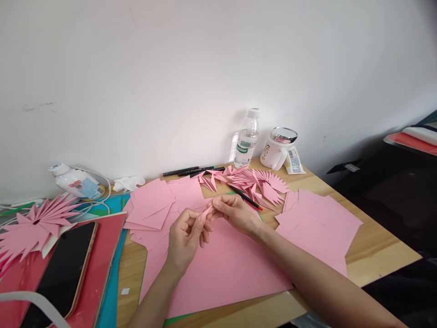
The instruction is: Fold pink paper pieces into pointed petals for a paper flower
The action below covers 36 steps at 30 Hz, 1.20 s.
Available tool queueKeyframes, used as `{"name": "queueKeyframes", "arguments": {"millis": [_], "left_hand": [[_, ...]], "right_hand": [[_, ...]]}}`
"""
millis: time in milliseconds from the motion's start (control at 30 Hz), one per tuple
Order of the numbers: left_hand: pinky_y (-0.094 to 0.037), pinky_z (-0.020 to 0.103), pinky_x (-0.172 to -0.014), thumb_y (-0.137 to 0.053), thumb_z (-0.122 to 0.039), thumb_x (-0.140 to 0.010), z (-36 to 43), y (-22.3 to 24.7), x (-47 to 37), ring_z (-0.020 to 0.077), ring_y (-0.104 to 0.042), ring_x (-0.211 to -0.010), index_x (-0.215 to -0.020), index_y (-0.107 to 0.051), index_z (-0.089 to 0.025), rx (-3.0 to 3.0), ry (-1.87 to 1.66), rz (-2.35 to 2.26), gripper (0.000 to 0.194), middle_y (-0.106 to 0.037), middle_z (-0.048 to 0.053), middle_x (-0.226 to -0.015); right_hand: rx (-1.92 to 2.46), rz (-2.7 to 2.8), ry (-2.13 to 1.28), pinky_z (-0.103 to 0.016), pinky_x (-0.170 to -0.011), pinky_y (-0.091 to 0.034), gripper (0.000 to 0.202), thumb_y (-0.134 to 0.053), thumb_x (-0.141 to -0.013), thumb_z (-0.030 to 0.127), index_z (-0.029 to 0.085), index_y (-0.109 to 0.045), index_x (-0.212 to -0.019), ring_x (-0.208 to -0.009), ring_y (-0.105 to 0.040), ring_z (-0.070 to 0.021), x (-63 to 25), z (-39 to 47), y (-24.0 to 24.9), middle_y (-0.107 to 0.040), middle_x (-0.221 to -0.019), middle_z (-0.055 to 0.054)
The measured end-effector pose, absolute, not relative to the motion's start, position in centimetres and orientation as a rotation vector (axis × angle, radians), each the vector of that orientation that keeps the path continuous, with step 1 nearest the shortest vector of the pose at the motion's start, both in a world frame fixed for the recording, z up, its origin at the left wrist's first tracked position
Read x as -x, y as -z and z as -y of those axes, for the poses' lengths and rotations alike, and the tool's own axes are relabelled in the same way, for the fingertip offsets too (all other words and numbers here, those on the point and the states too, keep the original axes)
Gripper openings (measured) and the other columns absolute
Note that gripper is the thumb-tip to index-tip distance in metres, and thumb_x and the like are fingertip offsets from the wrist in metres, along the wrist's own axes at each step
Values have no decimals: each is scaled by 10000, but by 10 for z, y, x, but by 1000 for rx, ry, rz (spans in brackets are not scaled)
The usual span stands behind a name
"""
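Between my two hands is a small folded piece of pink paper [206,211], pinched at both ends above a large pink sheet [225,264]. My left hand [187,234] is closed on its lower left end, thumb on top. At the other end, my right hand [232,212] grips it between thumb and fingers. Much of the folded piece is hidden by my fingertips. Behind my hands lie folded pink paper pieces [209,181] and a fan-like ring of joined pieces [268,182]. A black pen [244,197] rests beside them.
Pink paper squares [150,202] are stacked on the left, and more pink sheets [317,223] on the right. A water bottle [246,139] and white mug [278,149] stand by the wall. At left are a phone [64,269], a pink paper pinwheel [36,223] and a white bottle [77,181].
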State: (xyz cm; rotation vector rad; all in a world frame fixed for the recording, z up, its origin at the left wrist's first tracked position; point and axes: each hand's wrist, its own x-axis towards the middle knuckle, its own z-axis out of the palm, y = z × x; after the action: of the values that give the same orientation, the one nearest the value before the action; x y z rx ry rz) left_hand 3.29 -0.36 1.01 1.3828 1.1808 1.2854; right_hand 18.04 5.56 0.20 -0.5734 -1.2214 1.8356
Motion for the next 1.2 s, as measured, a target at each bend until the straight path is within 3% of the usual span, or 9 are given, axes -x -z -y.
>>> {"name": "queueKeyframes", "arguments": {"millis": [233,367,500,600,700,900,1000,1100,1200], "left_hand": [[-408,194,-425,-476,-225,-842,3,4,-30,84,-487,-425,-794,-541,-189,-1709,-1339,-1466,89,-534,-51,-513],[-454,212,-485,-463,-156,-829,2,9,-26,101,-543,-483,-826,-545,-206,-1952,-1383,-1499,95,-578,-34,-568],[-497,256,-649,-475,-84,-807,0,8,-23,144,-627,-703,-829,-583,-202,-2203,-1511,-1400,161,-660,35,-760],[-493,278,-729,-517,-98,-798,-1,5,-25,165,-624,-817,-855,-598,-199,-2200,-1526,-1352,142,-662,60,-854],[-500,280,-680,-576,-207,-784,-1,1,-28,166,-620,-765,-888,-594,-194,-2014,-1458,-1380,106,-658,61,-864],[-446,230,-398,-542,-341,-799,-2,-6,-33,118,-552,-448,-845,-528,-164,-1290,-1191,-1284,183,-580,-20,-581],[-425,218,-353,-545,-374,-789,-2,-8,-34,111,-541,-395,-725,-524,-150,-1191,-1062,-1225,234,-581,-11,-548],[-373,197,-295,-559,-383,-773,-2,-8,-36,96,-514,-344,-695,-517,-151,-1176,-1054,-1250,249,-604,-2,-573],[-432,224,-329,-567,-364,-765,-2,-6,-38,110,-546,-365,-731,-527,-149,-1166,-1032,-1195,221,-650,27,-631]], "right_hand": [[552,1291,-1759,-288,-703,-519,231,-772,-601,240,154,-653,-779,-719,-639,-139,-178,-51,-6,-673,-750,-15],[586,1328,-1746,-264,-661,-504,206,-753,-623,255,154,-645,-765,-672,-614,-117,-177,-50,-6,-645,-708,1],[657,1380,-1699,-221,-543,-448,205,-744,-633,287,154,-628,-738,-551,-541,-81,-177,-51,-6,-597,-628,26],[655,1368,-1699,-237,-577,-451,227,-730,-649,309,159,-616,-774,-564,-550,-87,-177,-52,-6,-585,-635,30],[659,1350,-1682,-241,-611,-449,244,-732,-647,297,165,-606,-809,-597,-556,-89,-178,-53,-5,-566,-662,36],[673,1454,-1579,-247,-600,-447,187,-695,-681,295,154,-601,-757,-607,-537,-95,-176,-50,-6,-556,-674,22],[752,1408,-1555,-244,-574,-454,233,-689,-680,337,153,-616,-803,-581,-534,-94,-175,-49,-8,-559,-651,26],[804,1371,-1532,-240,-545,-452,261,-685,-674,390,144,-603,-695,-533,-518,-87,-175,-49,-9,-570,-600,20],[854,1350,-1480,-234,-515,-435,294,-676,-675,423,141,-596,-650,-498,-495,-84,-176,-50,-9,-548,-537,26]]}}
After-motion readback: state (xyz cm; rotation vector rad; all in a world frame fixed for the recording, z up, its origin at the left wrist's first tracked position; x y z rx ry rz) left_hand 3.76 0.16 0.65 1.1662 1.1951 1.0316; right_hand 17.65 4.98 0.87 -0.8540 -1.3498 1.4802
